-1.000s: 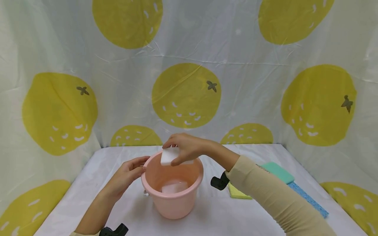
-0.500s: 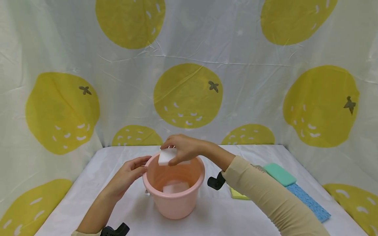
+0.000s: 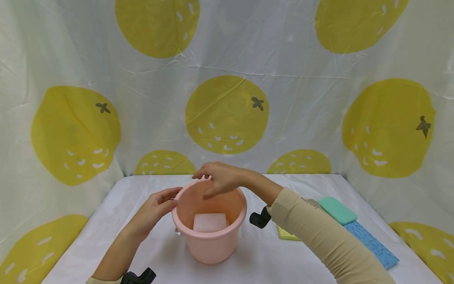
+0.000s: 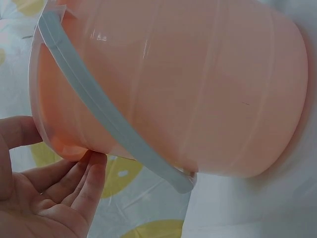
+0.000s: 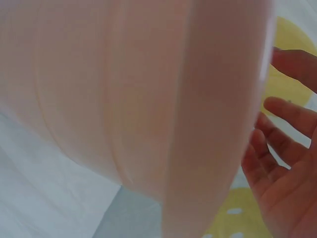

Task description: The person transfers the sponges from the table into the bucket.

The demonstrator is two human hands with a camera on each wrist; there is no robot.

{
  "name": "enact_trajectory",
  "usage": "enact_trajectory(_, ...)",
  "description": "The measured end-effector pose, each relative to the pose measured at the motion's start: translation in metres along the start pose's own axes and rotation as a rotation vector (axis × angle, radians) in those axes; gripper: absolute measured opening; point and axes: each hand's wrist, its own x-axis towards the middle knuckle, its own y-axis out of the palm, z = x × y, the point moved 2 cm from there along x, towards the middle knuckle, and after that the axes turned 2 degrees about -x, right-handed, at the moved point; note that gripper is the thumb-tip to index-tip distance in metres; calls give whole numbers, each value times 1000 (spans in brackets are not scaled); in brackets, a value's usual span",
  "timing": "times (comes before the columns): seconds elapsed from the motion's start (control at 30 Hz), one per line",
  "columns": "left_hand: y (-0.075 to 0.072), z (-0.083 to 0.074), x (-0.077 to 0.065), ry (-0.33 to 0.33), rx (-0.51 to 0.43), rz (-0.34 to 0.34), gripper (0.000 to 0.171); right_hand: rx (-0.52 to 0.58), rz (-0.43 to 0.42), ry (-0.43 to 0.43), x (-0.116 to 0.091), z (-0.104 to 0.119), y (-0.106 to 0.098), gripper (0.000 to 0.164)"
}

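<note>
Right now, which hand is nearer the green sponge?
Right. The right hand is above the bucket, left of the green sponge; the left hand is at the bucket's left side, farther away.

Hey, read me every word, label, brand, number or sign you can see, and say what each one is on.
There is no text I can read.
Bucket: no readable lettering.
White block: no readable lettering.
Backdrop: yellow fruit pictures, no readable words.
Grey thing by the right sleeve: small marks, too small to tell.
</note>
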Motion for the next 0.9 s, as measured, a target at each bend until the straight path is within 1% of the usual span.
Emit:
enact_trajectory(0.2,-1,0,0,3,3,0,51,6,9,-2,-3,1,-2,60)
enact_trajectory(0.43,-1,2,1,-3,-2,-5,51,32,1,-8,-7,-3,0,57)
enact_trajectory(0.57,-1,2,0,-8,6,-9,51,30,-5,-14,-10,-5,-1,57)
enact_trajectory(0.77,-2,1,1,4,13,-4,51,38,-16,-13,-19,-7,-6,56)
enact_trajectory(0.9,-1,0,1,-3,10,-4,51,22,-21,3,-30,-9,-10,54)
